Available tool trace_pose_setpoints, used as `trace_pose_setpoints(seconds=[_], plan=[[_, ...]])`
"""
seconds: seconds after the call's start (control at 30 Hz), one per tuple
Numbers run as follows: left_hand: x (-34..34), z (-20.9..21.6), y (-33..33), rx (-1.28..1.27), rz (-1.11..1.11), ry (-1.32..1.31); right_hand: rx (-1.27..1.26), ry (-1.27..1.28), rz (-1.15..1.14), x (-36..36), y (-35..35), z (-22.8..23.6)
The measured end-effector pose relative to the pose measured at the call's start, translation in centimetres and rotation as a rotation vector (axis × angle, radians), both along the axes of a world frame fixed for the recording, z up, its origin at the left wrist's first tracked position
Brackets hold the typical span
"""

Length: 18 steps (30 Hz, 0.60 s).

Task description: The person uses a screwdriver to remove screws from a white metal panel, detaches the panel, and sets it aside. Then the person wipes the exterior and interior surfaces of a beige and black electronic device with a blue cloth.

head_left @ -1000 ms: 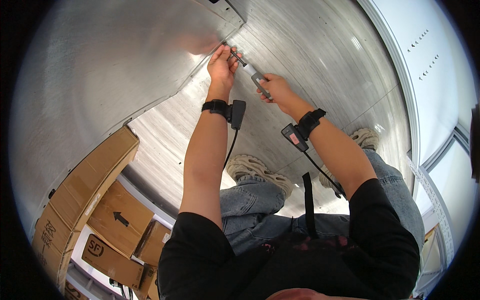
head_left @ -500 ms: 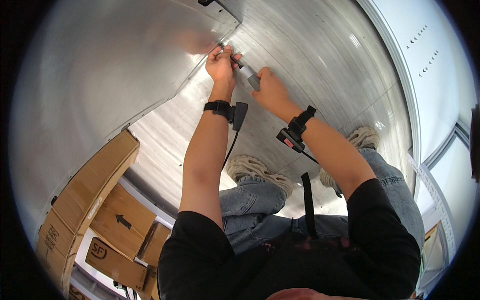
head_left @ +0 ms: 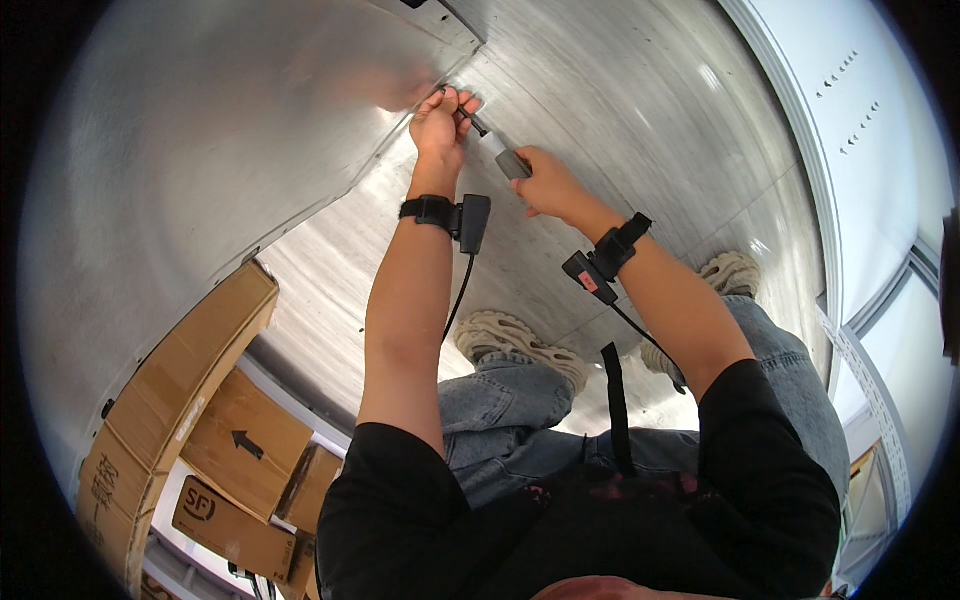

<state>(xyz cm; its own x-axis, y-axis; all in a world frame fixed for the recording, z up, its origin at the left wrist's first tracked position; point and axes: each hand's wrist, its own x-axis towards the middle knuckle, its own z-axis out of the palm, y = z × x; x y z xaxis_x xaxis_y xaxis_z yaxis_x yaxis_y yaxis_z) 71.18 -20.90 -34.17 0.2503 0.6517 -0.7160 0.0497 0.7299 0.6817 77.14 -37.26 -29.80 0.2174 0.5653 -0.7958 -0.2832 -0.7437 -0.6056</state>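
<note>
A screwdriver (head_left: 500, 150) with a light and dark grey handle and a dark shaft slants up to the lower edge of a large silver metal panel (head_left: 230, 130). My right hand (head_left: 550, 184) is closed on the rear of its handle, with some fingertips showing beneath. At the panel's edge, my left hand (head_left: 438, 128) pinches round the front of the shaft, thumb and fingers close together. The screwdriver's tip, and any small part there, is hidden by those fingers. Each wrist wears a black strap with a small cabled box.
Cardboard boxes (head_left: 245, 430) stand at the lower left, beside the panel. Under me is a grey wood-pattern floor (head_left: 620, 130), with my beige shoes (head_left: 520, 347) on it. A white panel or door (head_left: 850, 110) curves along the right side. A black strap (head_left: 617, 410) hangs at my waist.
My right wrist has turned and shifted slightly right and down, its grip on the handle changing. The left hand has moved a little left and stays at the shaft.
</note>
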Motion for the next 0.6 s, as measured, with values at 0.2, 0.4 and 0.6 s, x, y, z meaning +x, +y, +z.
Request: trace_pose_setpoints(seconds=[0.2,0.4,0.6], plan=[[0.0,-0.5,-1.0,0.109,0.022,0.004,0.008,-0.555,0.236,-1.1,-0.1,-0.3],[0.3,-0.5,-0.6,0.090,0.073,0.019,0.021,-0.550,0.267,-1.4,-0.3,-0.5],[0.1,-0.5,-0.3,0.043,0.050,0.031,0.069,0.019,-0.045,-0.9,-0.9,-1.2]])
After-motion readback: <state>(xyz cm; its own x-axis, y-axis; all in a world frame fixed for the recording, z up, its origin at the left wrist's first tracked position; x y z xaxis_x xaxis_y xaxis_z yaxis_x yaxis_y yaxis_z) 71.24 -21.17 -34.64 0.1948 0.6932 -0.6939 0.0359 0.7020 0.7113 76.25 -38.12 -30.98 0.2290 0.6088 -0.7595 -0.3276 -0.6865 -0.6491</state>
